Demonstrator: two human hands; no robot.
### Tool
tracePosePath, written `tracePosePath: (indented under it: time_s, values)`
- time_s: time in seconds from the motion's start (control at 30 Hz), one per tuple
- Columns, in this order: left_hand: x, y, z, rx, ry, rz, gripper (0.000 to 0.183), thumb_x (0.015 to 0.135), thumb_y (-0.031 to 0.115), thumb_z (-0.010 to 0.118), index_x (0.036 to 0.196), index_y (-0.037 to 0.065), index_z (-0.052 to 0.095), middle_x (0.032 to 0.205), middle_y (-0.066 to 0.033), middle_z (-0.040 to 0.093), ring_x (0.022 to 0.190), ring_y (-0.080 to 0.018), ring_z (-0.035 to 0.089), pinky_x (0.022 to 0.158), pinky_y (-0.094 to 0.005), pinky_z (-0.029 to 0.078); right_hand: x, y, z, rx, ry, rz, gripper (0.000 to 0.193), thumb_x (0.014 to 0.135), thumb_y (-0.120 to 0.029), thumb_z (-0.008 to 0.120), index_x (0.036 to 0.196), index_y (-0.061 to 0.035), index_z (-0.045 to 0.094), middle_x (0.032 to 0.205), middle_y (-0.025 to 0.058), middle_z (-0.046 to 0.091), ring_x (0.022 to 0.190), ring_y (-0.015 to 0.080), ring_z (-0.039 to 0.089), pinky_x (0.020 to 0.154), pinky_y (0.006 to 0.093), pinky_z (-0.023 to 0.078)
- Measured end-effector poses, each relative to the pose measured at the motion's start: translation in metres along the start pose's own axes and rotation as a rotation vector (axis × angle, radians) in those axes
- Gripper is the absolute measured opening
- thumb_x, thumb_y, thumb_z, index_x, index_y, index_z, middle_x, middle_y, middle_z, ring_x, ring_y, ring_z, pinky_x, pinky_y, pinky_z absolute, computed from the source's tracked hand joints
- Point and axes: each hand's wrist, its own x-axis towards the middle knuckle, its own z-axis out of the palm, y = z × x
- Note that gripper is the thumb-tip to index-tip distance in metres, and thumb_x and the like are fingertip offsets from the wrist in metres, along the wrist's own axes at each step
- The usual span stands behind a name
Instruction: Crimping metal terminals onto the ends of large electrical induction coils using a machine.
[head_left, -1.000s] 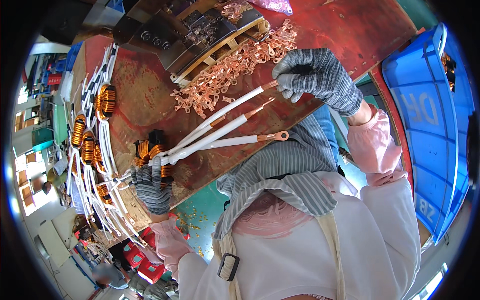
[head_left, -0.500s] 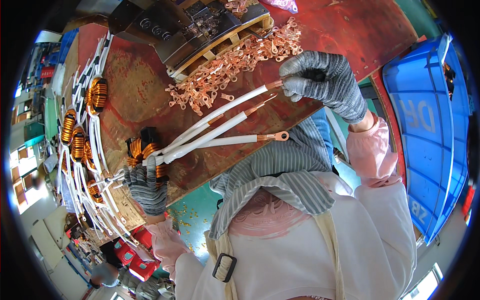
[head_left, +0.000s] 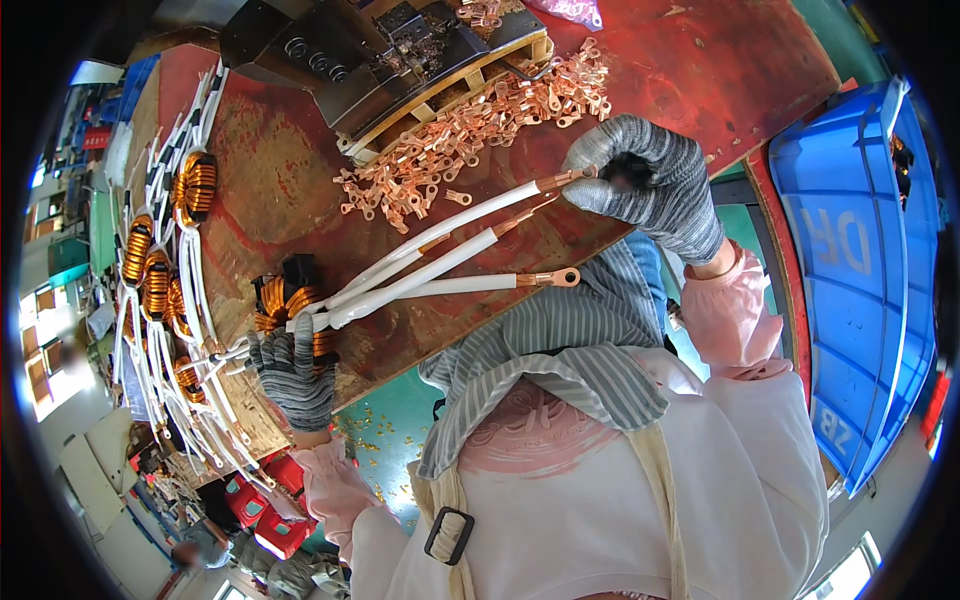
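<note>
My left hand [head_left: 293, 375], in a grey knit glove, is closed around the white-sleeved leads beside a copper-wound toroid coil [head_left: 287, 303]. From it the white leads [head_left: 440, 245] fan out to the right with bare copper ends. My gloved right hand [head_left: 650, 185] pinches a copper cable lug [head_left: 568, 180] at the tip of the uppermost lead; the fingers partly cover its ring end. The middle lead ends in bare twisted strands [head_left: 525, 217]. On the lowest lead sits another copper lug [head_left: 550, 278].
Loose copper lugs [head_left: 470, 140] lie heaped before a dark metal machine [head_left: 370, 70] on a wooden pallet. Finished-looking coils with white leads [head_left: 155, 285] line the left of the red worktable [head_left: 270, 150]. A blue crate [head_left: 840, 260] stands at the right, and red stools [head_left: 265, 515] at lower left.
My right hand has shifted slightly right and down, uncovering the lug on the uppermost lead. The left hand keeps its place on the leads.
</note>
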Motion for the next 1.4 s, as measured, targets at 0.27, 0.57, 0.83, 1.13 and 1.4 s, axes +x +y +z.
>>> tracePosePath:
  time_s: [0.27, 0.57, 0.83, 1.13, 1.4]
  values:
    - [-0.002, 0.0, 0.002, -0.017, -0.008, -0.013, 0.066, 0.057, 0.013, 0.066, 0.12, 0.011, 0.045, 0.087, -0.0117, 0.05, 0.08, -0.0285, 0.052, 0.096, -0.0508, 0.032, -0.002, -0.007, -0.003, -0.162, -0.021, -0.135, 0.029, 0.064, -0.004, 0.075, 0.09, -0.0031, 0.062, 0.081, 0.0046, 0.061, 0.073, 0.0106, 0.058, 0.065, 0.0247, 0.046]
    - [-0.003, -0.002, 0.007, -0.003, 0.017, -0.007, 0.068, 0.056, 0.014, 0.069, 0.12, 0.012, 0.046, 0.089, -0.0114, 0.052, 0.082, -0.0284, 0.053, 0.096, -0.0516, 0.032, 0.01, -0.014, -0.008, -0.173, -0.102, 0.106, 0.022, 0.077, -0.019, 0.067, 0.095, -0.0095, 0.058, 0.066, -0.0009, 0.054, 0.058, 0.0052, 0.051, 0.053, 0.0201, 0.043]
    - [-0.004, -0.004, 0.007, -0.05, 0.003, -0.063, 0.072, 0.052, 0.027, 0.07, 0.12, 0.02, 0.047, 0.089, -0.006, 0.046, 0.089, -0.0262, 0.049, 0.095, -0.0541, 0.031, 0.025, -0.007, -0.003, -0.01, -0.483, 0.597, 0.021, 0.087, -0.025, 0.052, 0.091, -0.0043, 0.053, 0.055, -0.0007, 0.047, 0.043, 0.0063, 0.044, 0.04, 0.0204, 0.036]
    - [-0.005, -0.002, -0.003, -0.144, -0.037, -0.167, 0.072, 0.042, 0.018, 0.074, 0.111, 0.02, 0.055, 0.088, -0.0063, 0.053, 0.09, -0.026, 0.052, 0.093, -0.0499, 0.034, 0.003, -0.038, -0.001, -0.327, -0.475, 0.397, 0.032, 0.088, -0.029, 0.048, 0.07, -0.003, 0.054, 0.047, 0.0029, 0.042, 0.04, 0.0094, 0.043, 0.04, 0.0245, 0.032]
    - [-0.005, -0.002, -0.008, -0.116, 0.023, -0.114, 0.048, 0.061, 0.025, 0.064, 0.109, 0.025, 0.058, 0.084, -0.0047, 0.056, 0.084, -0.0226, 0.055, 0.089, -0.0458, 0.038, 0.011, -0.028, -0.025, -0.625, -0.415, -0.103, 0.026, 0.085, -0.027, 0.054, 0.091, -0.0018, 0.059, 0.077, 0.0081, 0.058, 0.072, 0.0153, 0.057, 0.066, 0.0259, 0.044]
